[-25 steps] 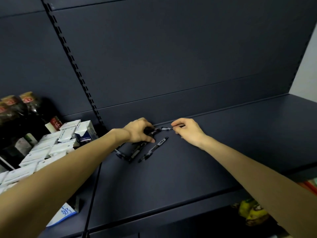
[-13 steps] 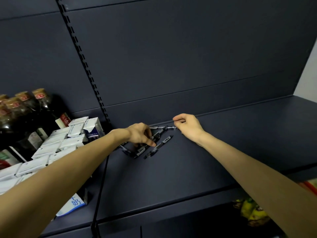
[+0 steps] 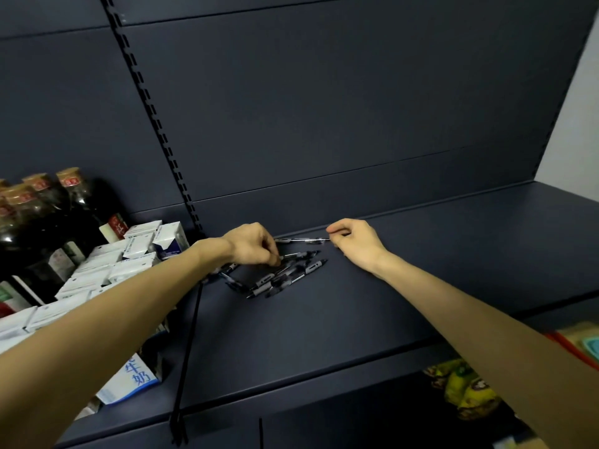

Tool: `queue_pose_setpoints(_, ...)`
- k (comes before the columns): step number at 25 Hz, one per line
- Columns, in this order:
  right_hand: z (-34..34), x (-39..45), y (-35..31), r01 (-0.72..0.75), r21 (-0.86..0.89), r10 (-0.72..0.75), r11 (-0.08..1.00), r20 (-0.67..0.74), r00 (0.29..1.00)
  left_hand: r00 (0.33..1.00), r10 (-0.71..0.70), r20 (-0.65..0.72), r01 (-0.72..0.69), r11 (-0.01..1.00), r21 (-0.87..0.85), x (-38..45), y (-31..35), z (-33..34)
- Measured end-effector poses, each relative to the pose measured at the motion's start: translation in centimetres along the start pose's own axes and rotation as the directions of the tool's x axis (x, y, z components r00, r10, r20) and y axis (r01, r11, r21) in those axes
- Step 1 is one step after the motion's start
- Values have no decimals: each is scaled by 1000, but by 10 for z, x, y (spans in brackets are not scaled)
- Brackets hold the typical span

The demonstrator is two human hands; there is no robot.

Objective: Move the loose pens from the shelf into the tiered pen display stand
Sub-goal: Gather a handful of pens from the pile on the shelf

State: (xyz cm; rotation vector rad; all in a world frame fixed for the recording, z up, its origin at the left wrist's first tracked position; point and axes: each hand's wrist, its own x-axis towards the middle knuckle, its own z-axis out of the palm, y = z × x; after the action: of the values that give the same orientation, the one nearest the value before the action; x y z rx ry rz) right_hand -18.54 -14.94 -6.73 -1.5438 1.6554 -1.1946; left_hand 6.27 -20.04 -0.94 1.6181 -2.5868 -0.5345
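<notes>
Barely begun by the look of it: the loose pens [image 3: 282,277] lie heaped on the shelf [image 3: 324,319], the left hand [image 3: 251,244] pinching one from the pile, the right hand [image 3: 355,243] pinching a separate pen [image 3: 303,240], no display stand in sight.

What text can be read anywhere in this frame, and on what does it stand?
"牛奶": blue characters on the white carton at the shelf's front left.
Red neck labels on the dark glass bottles: print too blurred to read.
Red label on a bottle's body: one or two characters, not legible.
Stacked white boxes: small print, too small to read.
Black pens: no readable marking.
</notes>
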Motion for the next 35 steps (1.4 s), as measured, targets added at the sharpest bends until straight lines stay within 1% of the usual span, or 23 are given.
queue_pose_setpoints(2, -4, 0, 1, -1, -13, 1, 1000, -7, 1000, 997, 6, 78, -8, 1000, 20, -7, 2, 1)
queue_pose_setpoints(4, -4, -2, 0, 0, -21, -1, 1000, -12, 1000, 994, -3, 109, -1, 999, 44, -14, 5, 3)
queue_pose_setpoints(8, -1, -9, -4, 22, -33, -22, 999, -1, 1000, 994, -22, 103, 16, 998, 63, -18, 10, 9)
queue_pose_setpoints(12, 4, -13, -3, 32, -34, -32, 999, 11, 999, 996, 51, 78, -64, 982, 179, -23, 18, 17)
queue_pose_setpoints(14, 4, -15, -3, 30, -39, -30, 999, 5, 1000, 997, 57, 59, -68, 974, 216, -22, 22, 18)
queue_pose_setpoints(15, 4, -15, -3, 25, -41, -25, 999, 2, 1000, 997, 38, 72, -55, 966, 252, -20, 25, 19)
queue_pose_setpoints(17, 3, -16, -1, 13, -45, -12, 999, 1, 1000, 993, -1, 119, -46, 920, 389, -18, 33, 24)
queue_pose_setpoints(19, 1, -17, 0, 9, -56, -9, 998, -5, 1000, 991, 2, 133, -68, 867, 493, -17, 41, 31)
queue_pose_setpoints(22, -9, -16, 2, 8, -64, -9, 998, -26, 1000, 995, 41, 94, -82, 869, 489, -16, 44, 21)
queue_pose_setpoints(25, -18, -12, 7, -17, -56, 13, 998, -69, 998, 999, -4, 35, -14, 866, 499, -8, 35, 7)
queue_pose_setpoints(27, -21, -9, 11, -37, -38, 33, 999, -83, 996, 996, -56, 64, 17, 867, 497, -4, 29, 11)
queue_pose_setpoints(29, -24, -8, 13, -42, -33, 39, 999, -79, 996, 991, -66, 118, 1, 879, 476, 2, 22, 19)
queue_pose_setpoints(32, -30, -8, 16, -41, -28, 39, 999, -88, 995, 994, -25, 105, -31, 863, 504, 8, 21, 19)
queue_pose_setpoints(35, -33, -9, 20, -48, -19, 47, 999, -80, 996, 993, 107, 53, -117, 804, 583, 9, 27, 13)
